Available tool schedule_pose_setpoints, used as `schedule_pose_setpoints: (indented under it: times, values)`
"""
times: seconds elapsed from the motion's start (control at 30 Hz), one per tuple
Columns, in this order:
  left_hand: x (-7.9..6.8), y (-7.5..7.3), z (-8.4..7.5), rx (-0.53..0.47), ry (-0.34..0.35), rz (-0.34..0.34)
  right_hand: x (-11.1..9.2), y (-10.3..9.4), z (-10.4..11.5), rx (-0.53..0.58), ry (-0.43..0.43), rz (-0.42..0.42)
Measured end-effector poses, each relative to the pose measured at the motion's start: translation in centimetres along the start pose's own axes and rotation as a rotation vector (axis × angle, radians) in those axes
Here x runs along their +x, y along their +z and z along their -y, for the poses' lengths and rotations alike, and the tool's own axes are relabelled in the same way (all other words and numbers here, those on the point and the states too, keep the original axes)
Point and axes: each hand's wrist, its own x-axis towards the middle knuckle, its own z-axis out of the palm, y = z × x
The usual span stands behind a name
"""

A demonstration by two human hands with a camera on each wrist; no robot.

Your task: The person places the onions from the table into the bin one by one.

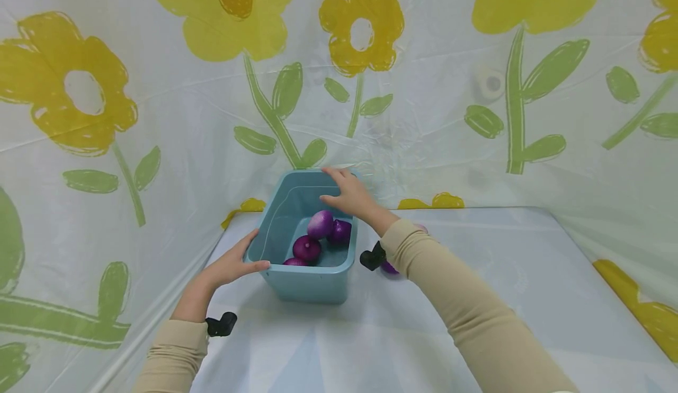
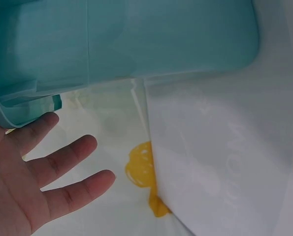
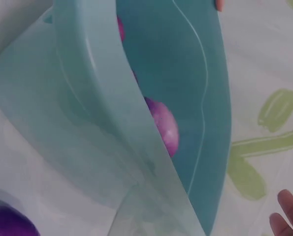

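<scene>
A light-blue plastic bin [image 1: 312,284] stands on the table between my hands, holding several red onions [image 1: 307,249]. My left hand [image 1: 230,267] touches its near left corner: the thumb lies along the front rim, and the other fingers are outside the left wall. In the left wrist view those fingers [image 2: 62,160] are straight and spread, one touching beneath the rim. Over the far right corner is my right hand [image 1: 352,196], fingers extended and thumb apart. The right wrist view shows some of its fingertips [image 3: 289,211] away from the bin wall, with nothing in them.
Partly hidden by my right forearm, a purple onion [image 1: 389,267] lies on the table right of the bin. A pinkish round thing [image 1: 421,228] shows behind the sleeve. A flower-printed curtain [image 1: 424,116] hangs close behind the bin.
</scene>
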Motion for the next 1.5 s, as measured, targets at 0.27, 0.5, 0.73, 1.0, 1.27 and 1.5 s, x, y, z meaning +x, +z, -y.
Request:
schedule_pose_setpoints:
  times: [0.27,0.5,0.73,1.0,1.27,1.5]
  values:
    - [-0.1,0.1,0.1,-0.002,-0.007,0.005,-0.8,-1.4,-2.4,0.097,0.036,-0.049]
    - [-0.1,0.1,0.1,0.007,-0.015,0.005,-2.8,-2.9,-7.6,0.055,0.094,-0.148]
    - [-0.1,0.1,0.1,0.004,-0.025,0.008,-6.0,-2.7,-12.3,0.052,0.177,-0.136]
    - [-0.1,0.2,0.1,0.004,-0.016,0.011,-9.2,-0.7,-17.0,0.07,0.292,-0.061]
    - [-0.2,-0.1,0.0,0.019,-0.035,0.01,-11.4,1.6,-19.7,0.141,0.341,-0.024]
    - [-0.1,0.0,0.0,0.01,-0.028,0.011,-12.3,4.1,-23.7,0.226,0.309,-0.034]
